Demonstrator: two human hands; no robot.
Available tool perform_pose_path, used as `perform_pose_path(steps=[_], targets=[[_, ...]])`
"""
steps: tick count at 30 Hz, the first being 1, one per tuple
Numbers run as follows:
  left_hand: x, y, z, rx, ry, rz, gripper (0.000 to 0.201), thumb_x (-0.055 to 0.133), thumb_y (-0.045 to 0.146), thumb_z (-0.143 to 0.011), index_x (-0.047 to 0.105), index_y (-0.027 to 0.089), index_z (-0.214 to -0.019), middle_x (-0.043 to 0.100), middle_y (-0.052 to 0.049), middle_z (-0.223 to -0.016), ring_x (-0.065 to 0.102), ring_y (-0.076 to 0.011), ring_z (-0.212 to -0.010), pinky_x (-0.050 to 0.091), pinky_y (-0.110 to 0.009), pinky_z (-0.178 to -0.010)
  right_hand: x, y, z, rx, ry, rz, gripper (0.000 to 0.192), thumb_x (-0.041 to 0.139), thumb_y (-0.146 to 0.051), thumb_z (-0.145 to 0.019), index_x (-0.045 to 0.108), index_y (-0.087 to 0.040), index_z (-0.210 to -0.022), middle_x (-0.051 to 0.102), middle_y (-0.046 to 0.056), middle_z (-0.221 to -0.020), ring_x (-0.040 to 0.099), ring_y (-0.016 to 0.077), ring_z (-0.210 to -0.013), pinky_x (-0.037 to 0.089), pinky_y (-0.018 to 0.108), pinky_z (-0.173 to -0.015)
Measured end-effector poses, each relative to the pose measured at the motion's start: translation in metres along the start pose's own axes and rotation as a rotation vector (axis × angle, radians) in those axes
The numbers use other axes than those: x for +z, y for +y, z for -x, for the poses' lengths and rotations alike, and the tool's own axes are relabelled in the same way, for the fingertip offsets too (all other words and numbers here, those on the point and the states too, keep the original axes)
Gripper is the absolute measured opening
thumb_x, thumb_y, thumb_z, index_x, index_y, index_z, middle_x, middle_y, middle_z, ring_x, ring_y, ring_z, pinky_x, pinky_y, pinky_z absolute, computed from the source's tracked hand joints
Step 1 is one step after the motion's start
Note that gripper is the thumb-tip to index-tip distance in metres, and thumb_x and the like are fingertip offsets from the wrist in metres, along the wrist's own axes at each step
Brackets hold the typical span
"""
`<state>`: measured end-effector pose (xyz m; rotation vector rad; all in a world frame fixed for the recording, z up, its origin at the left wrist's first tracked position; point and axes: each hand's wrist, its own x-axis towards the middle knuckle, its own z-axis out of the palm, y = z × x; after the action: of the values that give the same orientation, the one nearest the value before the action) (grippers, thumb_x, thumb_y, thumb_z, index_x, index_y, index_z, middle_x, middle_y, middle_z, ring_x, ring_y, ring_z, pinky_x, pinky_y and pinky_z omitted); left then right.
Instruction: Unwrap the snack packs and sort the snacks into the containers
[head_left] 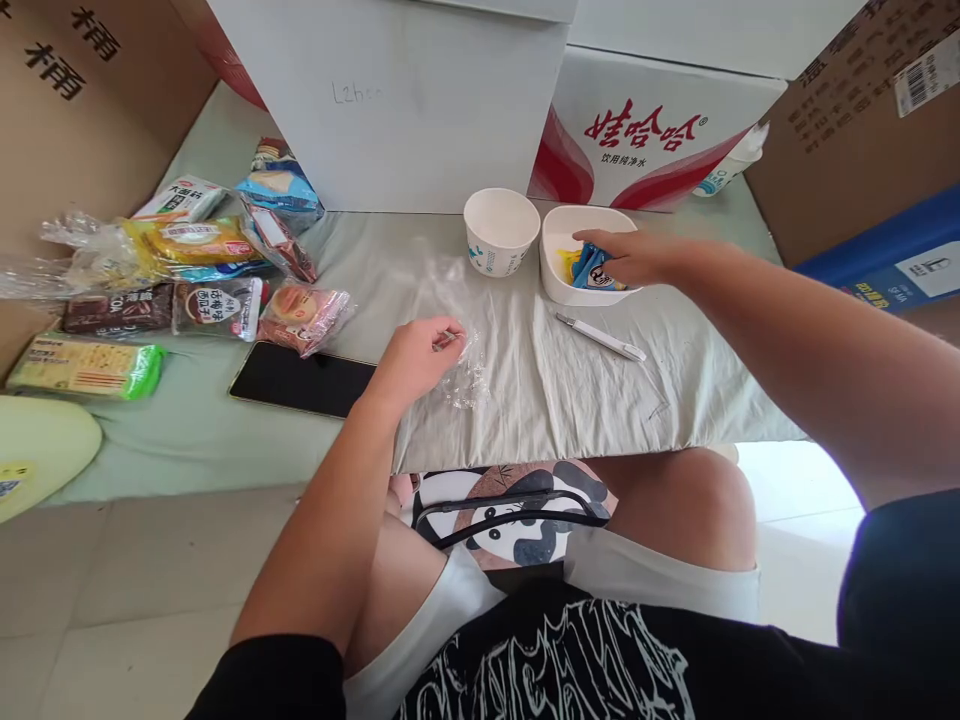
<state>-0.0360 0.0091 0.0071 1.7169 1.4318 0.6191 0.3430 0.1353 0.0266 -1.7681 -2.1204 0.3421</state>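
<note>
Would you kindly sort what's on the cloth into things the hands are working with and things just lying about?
In hand:
left hand on clear wrapper
right hand on blue packet in white dish

Lying about:
paper cup
white pen
phone
snack packets

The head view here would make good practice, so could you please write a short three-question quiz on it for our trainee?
1. True or false: the right hand reaches into the white square bowl.
2. What does the left hand pinch? A) the white pen B) a clear plastic wrapper C) the black phone
3. Fill in: the round paper cup holds ____.

Key: 1 true; 2 B; 3 nothing. The hand touches a blue snack packet in the bowl.
</note>
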Motion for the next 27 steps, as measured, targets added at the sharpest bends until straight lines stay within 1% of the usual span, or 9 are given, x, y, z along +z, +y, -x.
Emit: perform_pose_path(steps=[3,6,10,13,15,17,20,24,27], targets=[[0.0,0.0,0.002,0.023,-0.011,0.033,0.022,0.062,0.038,-0.083,0.073,0.021,-0.091,0.071,-0.004,-0.08,0.062,-0.0192,-0.075,0.047,-0.033,-0.073,-0.002,-0.03,0.01,0.056,-0.22,0.221,0.056,0.071,-0.022,-0.086,0.064,-0.017,-0.142,0.06,0.017,-0.156,0.054,0.0391,-0.146,0.033,0.066,-0.12],[-0.002,0.007,0.008,0.079,-0.132,0.095,0.017,0.064,0.037,-0.077,0.066,0.022,-0.082,0.065,-0.001,-0.077,0.055,-0.0163,-0.069,0.044,-0.031,-0.068,-0.012,-0.064,0.03,-0.066,-0.081,0.201,0.072,0.069,-0.014,-0.08,0.056,-0.019,-0.151,0.049,0.016,-0.165,0.039,0.0416,-0.157,0.019,0.069,-0.128],[-0.006,0.025,0.017,0.162,-0.528,0.19,0.028,0.072,0.037,-0.069,0.048,0.023,-0.064,0.048,0.004,-0.067,0.038,-0.0119,-0.059,0.035,-0.029,-0.058,-0.006,-0.109,0.072,-0.148,-0.107,-0.225,0.051,0.058,-0.038,-0.096,0.059,-0.024,-0.145,0.061,0.013,-0.152,0.053,0.0351,-0.146,0.041,0.06,-0.122],[-0.005,0.037,0.022,0.249,-0.745,0.205,0.041,0.073,0.035,-0.07,0.037,0.021,-0.056,0.042,0.003,-0.064,0.038,-0.0121,-0.06,0.035,-0.029,-0.058,0.018,-0.134,0.102,-0.059,-0.315,-0.614,0.072,0.066,-0.055,-0.09,0.047,-0.025,-0.153,0.063,0.013,-0.146,0.06,0.0335,-0.139,0.055,0.056,-0.109],[-0.005,0.039,0.025,0.249,-0.802,0.2,0.042,0.072,0.033,-0.071,0.035,0.021,-0.055,0.038,0.004,-0.061,0.035,-0.0111,-0.058,0.031,-0.029,-0.056,0.035,-0.14,0.117,0.054,-0.386,-0.757,0.079,0.078,-0.048,-0.08,0.048,-0.024,-0.149,0.07,0.013,-0.128,0.07,0.0303,-0.119,0.061,0.05,-0.096],[-0.005,0.037,0.026,0.197,-0.745,0.225,0.041,0.072,0.035,-0.072,0.037,0.021,-0.056,0.037,0.004,-0.059,0.033,-0.0099,-0.055,0.029,-0.028,-0.053,0.049,-0.138,0.13,0.183,-0.343,-0.856,0.061,0.079,-0.039,-0.076,0.058,-0.022,-0.131,0.072,0.006,-0.099,0.073,0.0233,-0.091,0.063,0.043,-0.085],[-0.007,0.028,0.024,0.069,-0.46,0.357,0.041,0.075,0.042,-0.073,0.04,0.022,-0.062,0.052,0.003,-0.061,0.046,-0.0102,-0.054,0.032,-0.026,-0.05,0.058,-0.127,0.154,0.325,-0.082,-1.004,0.029,0.075,-0.037,-0.077,0.057,-0.024,-0.094,0.063,-0.001,-0.082,0.067,0.0159,-0.072,0.061,0.039,-0.079],[-0.007,0.014,0.014,0.007,-0.047,0.502,0.043,0.077,0.047,-0.075,0.042,0.023,-0.071,0.059,0.002,-0.062,0.07,-0.0176,-0.069,0.046,-0.026,-0.057,0.053,-0.106,0.2,0.328,0.221,-1.023,0.029,0.075,-0.038,-0.078,0.049,-0.025,-0.078,0.068,0.003,-0.093,0.073,0.0234,-0.095,0.061,0.046,-0.089],[-0.003,0.011,0.008,0.051,0.041,0.565,0.047,0.081,0.05,-0.073,0.042,0.024,-0.078,0.065,0.002,-0.07,0.077,-0.0202,-0.082,0.057,-0.03,-0.071,0.044,-0.092,0.227,0.22,0.163,-1.039,0.035,0.062,-0.055,-0.086,0.054,-0.027,-0.069,0.07,0.007,-0.087,0.073,0.0315,-0.103,0.057,0.059,-0.101]])
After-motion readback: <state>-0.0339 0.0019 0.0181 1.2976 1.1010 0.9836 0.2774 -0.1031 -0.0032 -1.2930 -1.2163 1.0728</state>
